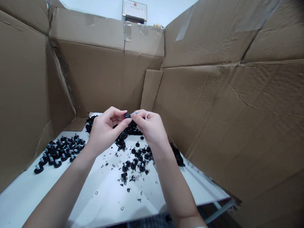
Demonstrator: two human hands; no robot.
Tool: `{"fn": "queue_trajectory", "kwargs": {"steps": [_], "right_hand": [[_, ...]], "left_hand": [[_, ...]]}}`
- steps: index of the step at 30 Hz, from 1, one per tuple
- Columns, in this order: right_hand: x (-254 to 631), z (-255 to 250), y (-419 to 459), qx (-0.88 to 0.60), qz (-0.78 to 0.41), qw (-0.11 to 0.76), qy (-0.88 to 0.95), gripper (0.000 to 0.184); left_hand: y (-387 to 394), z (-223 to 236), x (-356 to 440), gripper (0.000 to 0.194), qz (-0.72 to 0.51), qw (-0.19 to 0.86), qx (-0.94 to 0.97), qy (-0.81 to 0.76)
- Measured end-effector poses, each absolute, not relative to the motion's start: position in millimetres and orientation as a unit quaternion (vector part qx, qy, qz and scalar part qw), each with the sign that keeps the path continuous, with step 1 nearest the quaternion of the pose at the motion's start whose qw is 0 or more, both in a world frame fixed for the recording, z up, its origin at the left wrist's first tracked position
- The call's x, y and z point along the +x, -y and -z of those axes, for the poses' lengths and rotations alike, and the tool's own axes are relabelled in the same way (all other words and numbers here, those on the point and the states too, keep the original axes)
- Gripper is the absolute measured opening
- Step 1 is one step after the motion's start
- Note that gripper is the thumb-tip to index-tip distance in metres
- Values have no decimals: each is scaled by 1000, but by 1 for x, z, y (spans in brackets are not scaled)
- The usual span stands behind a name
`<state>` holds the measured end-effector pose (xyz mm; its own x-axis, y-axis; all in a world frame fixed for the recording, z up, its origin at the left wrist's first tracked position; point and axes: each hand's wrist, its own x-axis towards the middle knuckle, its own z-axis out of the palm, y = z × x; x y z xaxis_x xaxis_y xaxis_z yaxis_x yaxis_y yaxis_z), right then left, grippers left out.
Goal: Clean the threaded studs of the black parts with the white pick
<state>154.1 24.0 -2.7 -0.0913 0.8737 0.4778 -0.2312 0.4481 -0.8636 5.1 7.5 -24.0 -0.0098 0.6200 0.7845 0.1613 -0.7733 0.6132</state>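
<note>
The grip of the left hand [104, 131] is a firm pinch: thumb and forefinger press together on a small black rubber foot [127, 115], held up in the air over the middle of the desk [103, 205], while the other fingers curl in loosely. The foot is squat and matte, a rounded dark nub, and the fingers hide most of its shape. The right hand [151, 129] sits just beside it, its fingers curled and their tips reaching in close to the left fingertips, with a tiny pale-blue glint at the tip. A thin translucent ring [147, 116] shows at those curled fingers, though whether it is pinched or only resting there cannot be told. Below the hands lies a tangle of glossy black rubber scraps [125, 134], and a loose scatter of small black feet [135, 160] sits among thin black rings [111, 174]. Further left, a close-packed group of round black feet with silver threaded studs [57, 152] stands upright on the white surface — neat beside the mess. Creased brown corrugated cardboard sheets [233, 103] wall the desk around the back and sides
</note>
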Motion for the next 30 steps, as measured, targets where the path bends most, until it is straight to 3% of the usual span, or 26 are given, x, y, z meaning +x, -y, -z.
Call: {"fn": "queue_trajectory", "kwargs": {"steps": [7,13,18,25,30], "right_hand": [[157,5,-30,-268,-501,536,625,34],[159,3,-23,-308,-364,547,689,16],[158,0,-14,-361,-259,519,731,20],[171,-2,-21,-381,-269,487,739,14],[180,-7,-21,-363,-243,559,705,11]], "left_hand": [[-3,19,-5,15,-608,-5,739,-292],[-7,17,-8,13,-571,-113,744,-328],[-12,16,-11,18,-556,-98,742,-361],[-9,23,11,10,-551,-3,744,-378],[0,19,12,13,-538,89,772,-326]]}}
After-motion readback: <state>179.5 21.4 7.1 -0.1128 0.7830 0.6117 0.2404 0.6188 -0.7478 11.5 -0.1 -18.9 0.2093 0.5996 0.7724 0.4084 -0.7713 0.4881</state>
